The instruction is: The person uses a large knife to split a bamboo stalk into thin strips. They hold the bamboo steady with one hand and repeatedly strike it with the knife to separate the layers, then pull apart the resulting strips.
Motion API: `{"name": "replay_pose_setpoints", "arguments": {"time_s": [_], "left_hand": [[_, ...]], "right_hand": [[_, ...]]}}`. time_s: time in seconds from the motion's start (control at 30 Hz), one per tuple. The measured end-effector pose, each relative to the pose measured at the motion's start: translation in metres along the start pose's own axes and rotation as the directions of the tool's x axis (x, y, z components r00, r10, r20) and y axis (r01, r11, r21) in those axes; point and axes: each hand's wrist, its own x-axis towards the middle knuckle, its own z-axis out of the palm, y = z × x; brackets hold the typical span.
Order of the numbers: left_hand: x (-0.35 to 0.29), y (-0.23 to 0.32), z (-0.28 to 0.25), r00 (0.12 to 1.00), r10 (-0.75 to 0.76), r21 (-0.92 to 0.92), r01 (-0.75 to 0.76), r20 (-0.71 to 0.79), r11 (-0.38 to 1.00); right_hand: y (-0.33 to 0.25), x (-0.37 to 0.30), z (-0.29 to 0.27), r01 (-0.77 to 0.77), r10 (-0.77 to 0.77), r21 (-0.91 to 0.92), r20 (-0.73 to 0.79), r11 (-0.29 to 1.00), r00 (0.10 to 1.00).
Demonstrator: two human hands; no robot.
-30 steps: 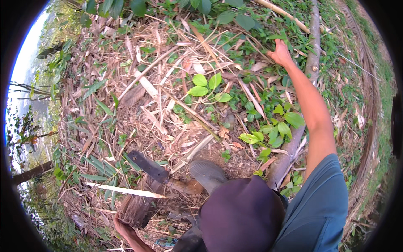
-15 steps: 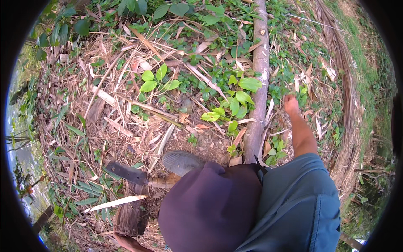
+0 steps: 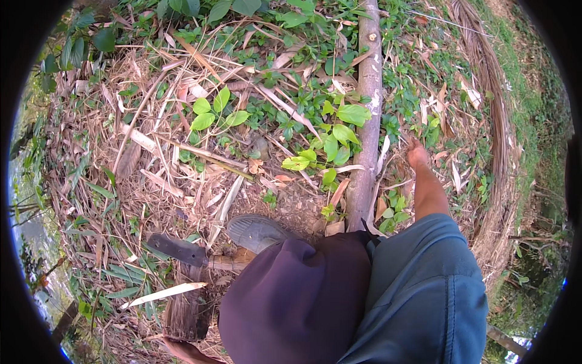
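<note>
My right arm reaches out past a teal sleeve [image 3: 424, 285]. At its end, my right hand [image 3: 418, 155] hovers over leaf litter just right of a long trunk [image 3: 367, 121]; its small fingers look loosely apart and I see nothing in them. At the lower left, my left hand [image 3: 183, 350] shows only as a strip of skin against the bottom end of a rough brown wooden piece [image 3: 182, 312]; its fingers are hidden. Above that lies a dark, broad blade [image 3: 176, 249] with a wooden handle [image 3: 229, 261] running under my purple clothing [image 3: 279, 297].
A grey rubber boot [image 3: 257, 232] stands beside the handle. A pale split strip [image 3: 163, 293] crosses the wooden piece. Bright green seedlings [image 3: 342, 133] grow left of the trunk. Dry leaves and sticks cover the ground, and a long dried frond [image 3: 498, 127] lies at the right.
The view has shifted slightly, so the ground and trunk sit a little further left. My right hand has turned a little and its fingers look less closed. The blade stays in its place.
</note>
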Motion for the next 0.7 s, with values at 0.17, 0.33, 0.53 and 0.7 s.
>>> {"name": "replay_pose_setpoints", "arguments": {"time_s": [0.17,0.33,0.53,0.7], "left_hand": [[-0.004,0.016,0.009,0.998,-0.047,-0.033,0.049,0.050,0.998],[0.002,0.014,0.011,0.970,-0.213,-0.427,0.244,0.120,0.871],[-0.001,0.007,0.015,0.989,-0.099,-0.487,0.139,0.106,0.863],[-0.001,0.014,0.023,0.966,-0.235,-0.595,0.249,0.102,0.764]], "right_hand": [[0.042,0.013,-0.017,0.062,-0.093,0.217,0.131,0.974,0.987],[0.053,0.012,-0.008,0.073,-0.096,0.158,0.142,0.985,0.985],[0.048,-0.004,-0.005,0.032,-0.061,0.197,0.146,0.980,0.987],[0.027,-0.047,-0.031,0.220,-0.216,0.075,-0.067,0.973,0.974]]}}
